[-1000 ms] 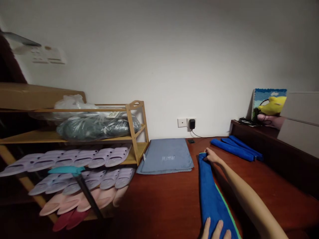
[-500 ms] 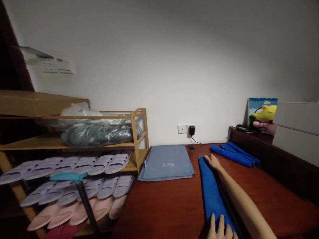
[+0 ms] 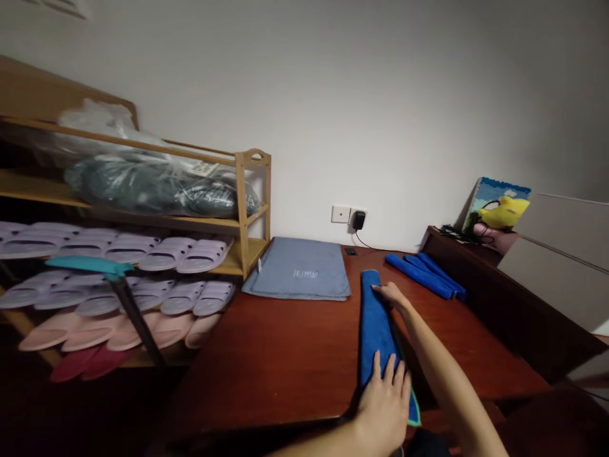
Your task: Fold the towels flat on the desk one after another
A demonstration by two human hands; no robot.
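Observation:
A blue towel (image 3: 373, 317), folded into a long narrow strip with a green edge at its near end, lies lengthwise on the reddish-brown tabletop (image 3: 285, 355). My left hand (image 3: 387, 400) rests palm down on the strip's near part, fingers spread. Close to the far end, my right hand (image 3: 394, 295) has its fingers closed at the towel's right edge; the fingertips are partly hidden. Behind it on the right lie other folded blue towels (image 3: 423, 276). A folded grey-blue cloth (image 3: 304, 263) with pale lettering lies flat at the back left of the table.
A wooden rack (image 3: 241, 216) stands at the left with rows of slippers (image 3: 164, 254) and a plastic-wrapped bundle (image 3: 143, 184). A turquoise-topped handle (image 3: 90, 265) stands before it. A black plug (image 3: 358, 219) sits in the wall socket. On the right is a raised dark ledge (image 3: 485, 304).
The view has tilted down and turned. My left hand shows more fully, lying on the near part of the towel. My right hand's fingers have drawn in at the towel's right edge.

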